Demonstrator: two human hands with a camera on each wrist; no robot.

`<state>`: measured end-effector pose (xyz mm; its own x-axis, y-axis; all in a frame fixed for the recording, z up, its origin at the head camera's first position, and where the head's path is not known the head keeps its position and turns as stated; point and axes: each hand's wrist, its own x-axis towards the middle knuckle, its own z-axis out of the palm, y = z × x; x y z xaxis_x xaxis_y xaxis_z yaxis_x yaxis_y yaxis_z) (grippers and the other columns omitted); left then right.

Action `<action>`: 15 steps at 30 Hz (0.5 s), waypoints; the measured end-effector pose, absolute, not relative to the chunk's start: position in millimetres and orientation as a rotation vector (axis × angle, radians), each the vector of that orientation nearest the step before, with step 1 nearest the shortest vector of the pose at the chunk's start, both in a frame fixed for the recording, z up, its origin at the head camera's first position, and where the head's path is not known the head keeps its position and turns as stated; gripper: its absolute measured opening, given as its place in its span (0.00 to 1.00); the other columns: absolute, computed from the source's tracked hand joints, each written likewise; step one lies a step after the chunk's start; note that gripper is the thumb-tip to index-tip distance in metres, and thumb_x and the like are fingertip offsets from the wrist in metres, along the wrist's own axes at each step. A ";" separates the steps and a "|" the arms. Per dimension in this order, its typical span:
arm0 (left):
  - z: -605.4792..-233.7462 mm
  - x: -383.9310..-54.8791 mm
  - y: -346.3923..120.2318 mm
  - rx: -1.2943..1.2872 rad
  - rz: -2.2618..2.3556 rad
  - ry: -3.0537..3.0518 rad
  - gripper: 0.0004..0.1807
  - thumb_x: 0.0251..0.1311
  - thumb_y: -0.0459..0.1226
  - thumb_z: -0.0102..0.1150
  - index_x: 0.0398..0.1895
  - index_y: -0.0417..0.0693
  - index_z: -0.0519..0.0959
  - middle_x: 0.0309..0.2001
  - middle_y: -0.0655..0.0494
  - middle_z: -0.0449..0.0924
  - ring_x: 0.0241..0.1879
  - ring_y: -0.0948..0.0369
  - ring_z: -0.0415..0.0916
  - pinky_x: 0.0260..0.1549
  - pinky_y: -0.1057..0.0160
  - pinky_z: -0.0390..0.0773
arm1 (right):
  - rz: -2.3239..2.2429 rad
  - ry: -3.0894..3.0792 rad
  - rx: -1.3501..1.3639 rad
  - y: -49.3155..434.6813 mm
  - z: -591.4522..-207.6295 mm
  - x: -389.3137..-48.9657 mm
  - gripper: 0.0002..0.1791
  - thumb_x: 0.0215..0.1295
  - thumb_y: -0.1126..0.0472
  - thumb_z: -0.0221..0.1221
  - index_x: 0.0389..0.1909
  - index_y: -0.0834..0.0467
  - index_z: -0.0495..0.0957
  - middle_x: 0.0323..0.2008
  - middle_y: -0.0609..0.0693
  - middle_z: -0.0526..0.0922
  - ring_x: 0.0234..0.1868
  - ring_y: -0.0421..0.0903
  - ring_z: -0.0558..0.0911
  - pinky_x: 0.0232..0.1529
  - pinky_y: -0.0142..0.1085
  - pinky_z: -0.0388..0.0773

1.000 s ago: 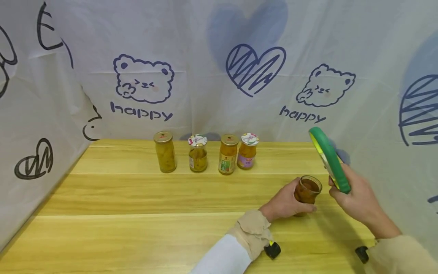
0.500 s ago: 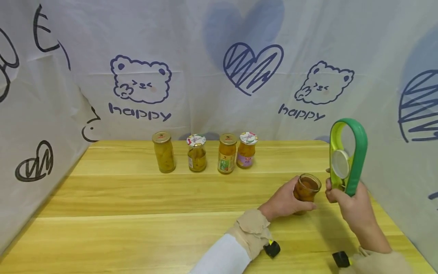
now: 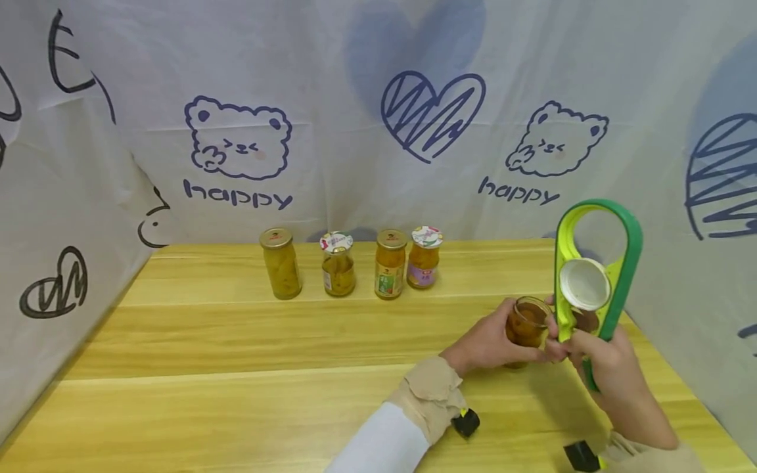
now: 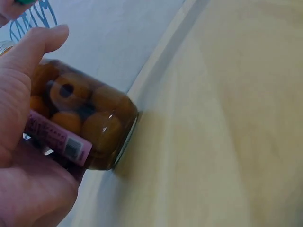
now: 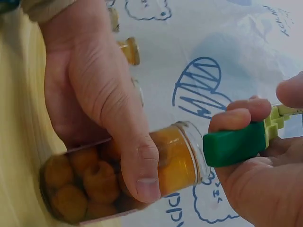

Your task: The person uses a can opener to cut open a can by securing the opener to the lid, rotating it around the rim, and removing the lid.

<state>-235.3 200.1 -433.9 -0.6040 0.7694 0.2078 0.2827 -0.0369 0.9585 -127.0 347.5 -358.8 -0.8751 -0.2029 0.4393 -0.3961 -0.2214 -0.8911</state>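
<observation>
At the right of the table, my left hand (image 3: 487, 341) grips an uncovered glass jar (image 3: 523, 332) round its side. In the left wrist view the jar (image 4: 104, 127) shows round orange-brown fruit in liquid and a pink label with a barcode. My right hand (image 3: 618, 371) holds a green jar opener (image 3: 631, 246) upright just right of the jar. A round white lid (image 3: 584, 284), its inside facing me, sits within the opener's loop. In the right wrist view the green opener end (image 5: 234, 144) is right by the jar's rim, with right fingers curled round it.
Toward the back stand a tall gold-lidded jar (image 3: 282, 266), a small jar with a patterned lid (image 3: 338, 269), another gold-lidded jar (image 3: 390, 266) and a purple-labelled jar (image 3: 424, 263). A drawn-on white cloth (image 3: 349, 164) hangs behind the wooden table (image 3: 236, 341).
My right hand has turned the jar opener from edge-on to face me, bringing the white lid into sight, and moved left up to the jar. The left hand keeps its grip on the jar.
</observation>
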 end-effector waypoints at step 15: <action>-356.9 -241.6 151.6 1.290 1.702 2.157 0.39 0.62 0.48 0.70 0.75 0.63 0.65 0.73 0.64 0.69 0.76 0.62 0.62 0.76 0.52 0.65 | 2.754 -1.609 0.821 349.3 -364.0 -119.2 0.37 0.59 0.84 0.25 0.66 0.62 0.65 0.46 0.53 0.79 0.28 0.54 0.59 0.30 0.47 0.55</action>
<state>-241.6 151.6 -356.9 -0.6343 0.6616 0.3999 0.5428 0.0129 0.8397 -119.2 349.3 -364.0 -0.8647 -0.3694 0.3403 -0.1151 -0.5138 -0.8502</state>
